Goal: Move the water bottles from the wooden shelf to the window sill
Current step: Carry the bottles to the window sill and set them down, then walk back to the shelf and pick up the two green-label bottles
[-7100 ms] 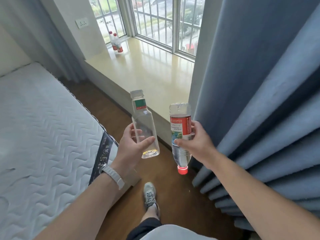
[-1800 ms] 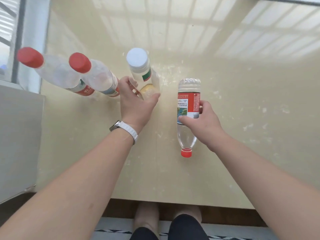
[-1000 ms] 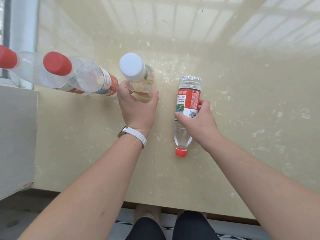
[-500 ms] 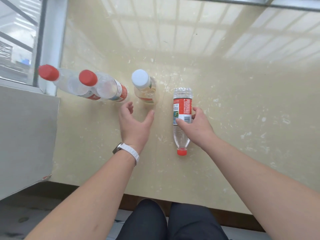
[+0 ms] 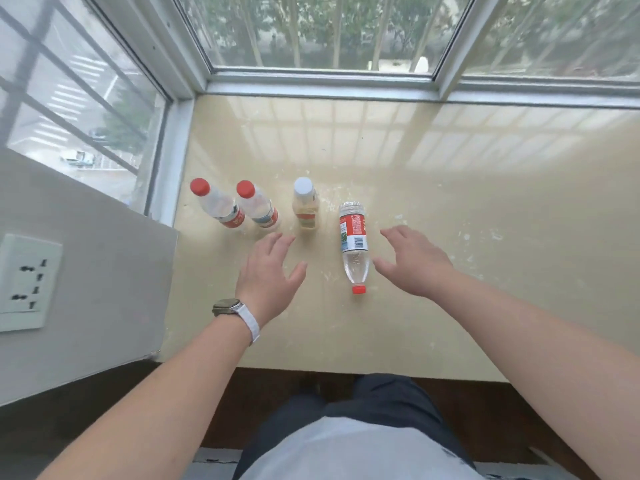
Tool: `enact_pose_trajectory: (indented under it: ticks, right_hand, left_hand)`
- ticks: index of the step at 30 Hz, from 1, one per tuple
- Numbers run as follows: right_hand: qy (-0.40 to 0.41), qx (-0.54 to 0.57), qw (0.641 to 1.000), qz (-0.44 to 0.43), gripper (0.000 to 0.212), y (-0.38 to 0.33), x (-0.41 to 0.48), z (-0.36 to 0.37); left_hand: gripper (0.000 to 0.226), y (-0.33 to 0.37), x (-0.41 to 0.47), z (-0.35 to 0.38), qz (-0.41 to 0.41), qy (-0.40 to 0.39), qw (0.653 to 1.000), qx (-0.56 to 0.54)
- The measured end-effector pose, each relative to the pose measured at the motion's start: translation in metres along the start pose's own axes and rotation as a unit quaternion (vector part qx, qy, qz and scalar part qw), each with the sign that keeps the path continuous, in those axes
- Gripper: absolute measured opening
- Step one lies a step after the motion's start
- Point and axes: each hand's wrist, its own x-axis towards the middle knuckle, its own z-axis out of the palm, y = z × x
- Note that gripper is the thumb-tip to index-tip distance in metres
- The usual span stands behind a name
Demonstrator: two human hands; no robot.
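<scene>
Several bottles are on the cream window sill. Two clear red-capped bottles stand upright at the left. Right of them stands a white-capped bottle. A red-labelled bottle is on the sill cap-down, its red cap towards me and its base away. My left hand, with a white watch strap, hovers open just short of the white-capped bottle. My right hand is open to the right of the red-labelled bottle, apart from it. Neither hand holds anything.
Barred window panes close the sill at the back and left. A grey wall with a power socket juts in at the left. Dark floor and my legs are below the sill's front edge.
My right hand has let go of the red-labelled bottle and drawn to the right. My left hand has pulled back a little further from the white-capped bottle. The view has lifted towards the window.
</scene>
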Motion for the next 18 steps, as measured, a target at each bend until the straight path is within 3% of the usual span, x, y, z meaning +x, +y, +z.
enact_pose_trajectory:
  ticks: [6, 18]
  right_hand:
    - [0.057, -0.089, 0.994, -0.027, 0.063, -0.019, -0.077, -0.027]
    - [0.170, -0.103, 0.980, 0.034, 0.061, -0.009, -0.195, -0.046]
  left_hand:
    - [0.056, 0.017, -0.037, -0.036, 0.132, -0.005, 0.988, 0.081]
    - [0.055, 0.085, -0.068, -0.043, 0.310, -0.015, 0.943, 0.119]
